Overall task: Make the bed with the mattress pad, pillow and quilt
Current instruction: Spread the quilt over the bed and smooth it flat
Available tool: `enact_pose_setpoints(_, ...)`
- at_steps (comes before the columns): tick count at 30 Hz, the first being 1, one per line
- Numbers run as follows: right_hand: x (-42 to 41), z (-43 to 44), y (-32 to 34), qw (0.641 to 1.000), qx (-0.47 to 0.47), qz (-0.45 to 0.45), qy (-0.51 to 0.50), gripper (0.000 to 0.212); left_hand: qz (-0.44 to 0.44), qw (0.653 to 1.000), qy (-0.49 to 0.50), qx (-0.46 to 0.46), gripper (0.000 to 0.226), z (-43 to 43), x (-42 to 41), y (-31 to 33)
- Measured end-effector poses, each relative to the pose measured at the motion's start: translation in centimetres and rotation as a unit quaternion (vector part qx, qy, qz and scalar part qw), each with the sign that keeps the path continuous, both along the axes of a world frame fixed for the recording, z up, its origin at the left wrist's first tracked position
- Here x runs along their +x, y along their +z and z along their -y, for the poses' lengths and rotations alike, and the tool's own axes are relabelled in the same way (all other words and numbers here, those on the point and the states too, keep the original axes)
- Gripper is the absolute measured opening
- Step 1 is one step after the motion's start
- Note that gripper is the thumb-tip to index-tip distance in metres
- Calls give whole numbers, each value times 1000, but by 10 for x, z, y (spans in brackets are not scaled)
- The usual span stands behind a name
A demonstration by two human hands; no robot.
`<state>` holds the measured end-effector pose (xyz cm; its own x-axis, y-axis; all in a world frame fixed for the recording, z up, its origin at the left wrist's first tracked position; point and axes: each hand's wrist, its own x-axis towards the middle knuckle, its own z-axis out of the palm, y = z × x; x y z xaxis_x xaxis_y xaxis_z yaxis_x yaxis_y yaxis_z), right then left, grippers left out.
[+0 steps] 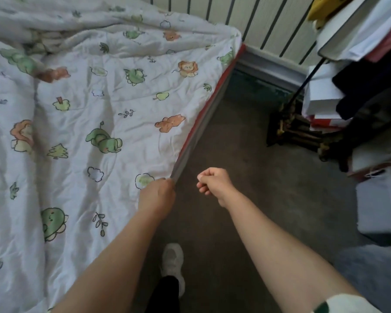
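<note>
The bed (200, 132) carries one thing — a rumpled, animal-printed quilt (99, 109).

A grey-brown floor (246, 177) fills the middle. At 12 o'clock runs a pale wall (269, 23) with dark vertical stripes. At 3 o'clock, stacked white boxes (321, 96) sit beside dark clothes (370, 93). A white shoe (173, 260) stands at 6 o'clock.
</note>
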<state>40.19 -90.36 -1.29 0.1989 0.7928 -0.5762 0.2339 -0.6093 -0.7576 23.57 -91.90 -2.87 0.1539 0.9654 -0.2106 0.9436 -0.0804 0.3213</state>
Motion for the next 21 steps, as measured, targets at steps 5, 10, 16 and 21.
enact_pose_setpoints(5, 29, -94, 20, 1000, 24, 10, 3, 18, 16, 1000, 3, -1, 26, -94, 30, 10)
enact_pose_setpoints(10, 61, -205, 31, 999, 29, 24, 10, 18, 14, 999, 37, 25, 23, -202, 60, 24)
enact_pose_setpoints(16, 118, -294, 53, 999, 49, 15, -5, 26, 45, 996, 71, -33, 23, -295, 98, 42)
enact_pose_setpoints(21, 175, -383, 67, 997, 64, 38, 4, 29, 58, 998, 5, 9, 28, -373, 150, 63)
